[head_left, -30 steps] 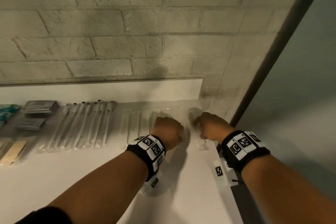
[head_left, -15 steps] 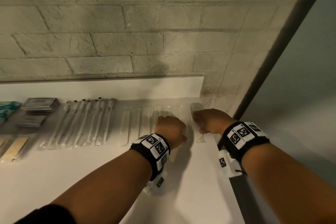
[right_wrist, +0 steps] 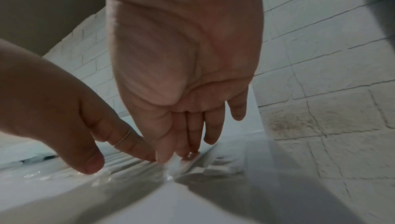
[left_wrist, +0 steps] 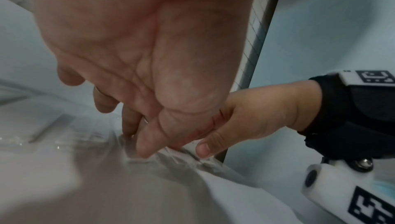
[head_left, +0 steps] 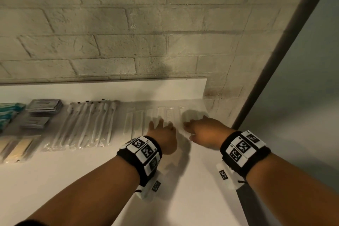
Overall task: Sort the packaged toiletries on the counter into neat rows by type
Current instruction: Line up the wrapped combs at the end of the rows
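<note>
Both hands, left hand [head_left: 162, 135] and right hand [head_left: 203, 130], fingers straight, pressed clear packets [head_left: 169, 115] lying directly ahead; long axes pointed wallward.

I see my left hand [head_left: 162, 136] and right hand [head_left: 203, 132] reaching toward twelve o'clock, side by side, fingers extended, palms down.

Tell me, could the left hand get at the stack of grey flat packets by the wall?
Probably yes: the left hand is open on clear wrapped packets, and nothing stands between it and the grey flat packets further left.
</note>
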